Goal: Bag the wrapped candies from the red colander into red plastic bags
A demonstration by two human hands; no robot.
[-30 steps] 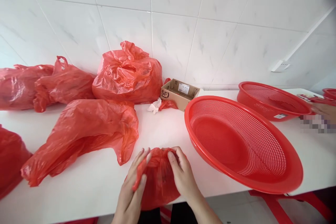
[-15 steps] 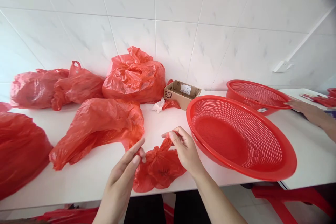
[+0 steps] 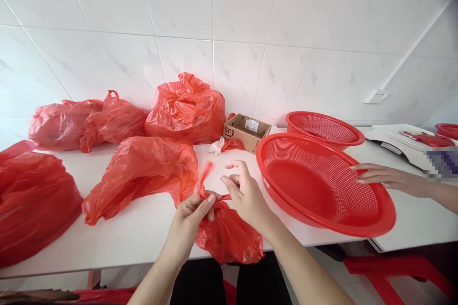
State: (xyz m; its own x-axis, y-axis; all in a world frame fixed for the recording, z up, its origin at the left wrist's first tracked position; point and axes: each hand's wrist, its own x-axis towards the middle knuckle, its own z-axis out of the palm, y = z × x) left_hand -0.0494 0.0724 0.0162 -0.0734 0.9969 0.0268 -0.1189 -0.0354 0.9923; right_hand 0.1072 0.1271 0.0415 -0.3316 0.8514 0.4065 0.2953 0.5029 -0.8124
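A small, filled red plastic bag [image 3: 231, 236] hangs at the table's front edge, its neck gathered and twisted. My left hand [image 3: 195, 212] pinches that neck between thumb and fingers, and a blurred twisted end sticks up above it. My right hand [image 3: 248, 195] is just to the right, with a taut strand of the bag running into its curled lower fingers. Its index finger and thumb stand apart. The bag's contents cannot be made out. A crumpled, flattish red plastic bag [image 3: 143, 167] lies left of my hands.
Bulging red bags [image 3: 186, 114] line the wall, and another large one [image 3: 36, 205] is at left. A cardboard box [image 3: 246, 131] stands at the back. Right are a large red mesh basket [image 3: 304, 195], a second one [image 3: 325, 128] behind it, and another person's hand [image 3: 390, 178].
My left hand has closed on the bag's neck, and a strand now stretches to my right hand. The back basket has shifted left. The other person's hand has moved to the front basket.
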